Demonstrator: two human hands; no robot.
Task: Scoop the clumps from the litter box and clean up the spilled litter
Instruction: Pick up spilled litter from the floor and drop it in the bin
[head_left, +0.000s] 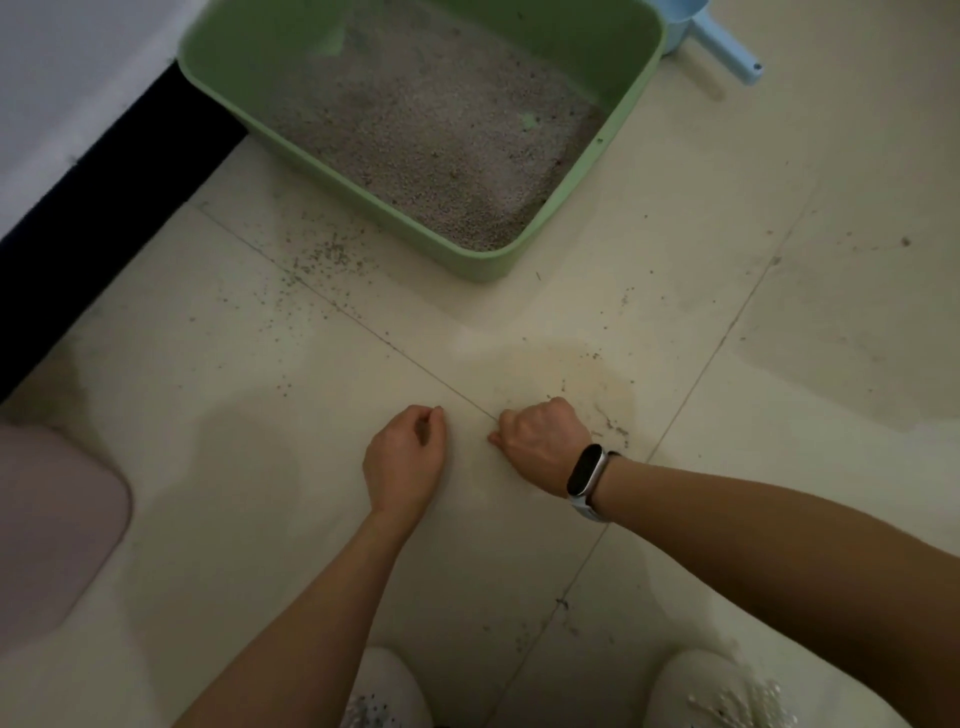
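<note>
Spilled litter (332, 254) is light, loose grains on the floor (727, 364) — pinch or sweep. Left hand (408, 462) cups some; right hand (543, 447) pinches at the tile seam.

Both forearms are extended forward and downward, hands brought close together but apart. Left hand (404, 457): fingers curled loosely inward, palm partly turned up. Right hand (540, 441): knuckles up, fingers curled under, fingertips lowered; contents cannot be made out.

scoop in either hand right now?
No, the blue scoop lies on the floor behind the litter box, away from both hands.
</note>
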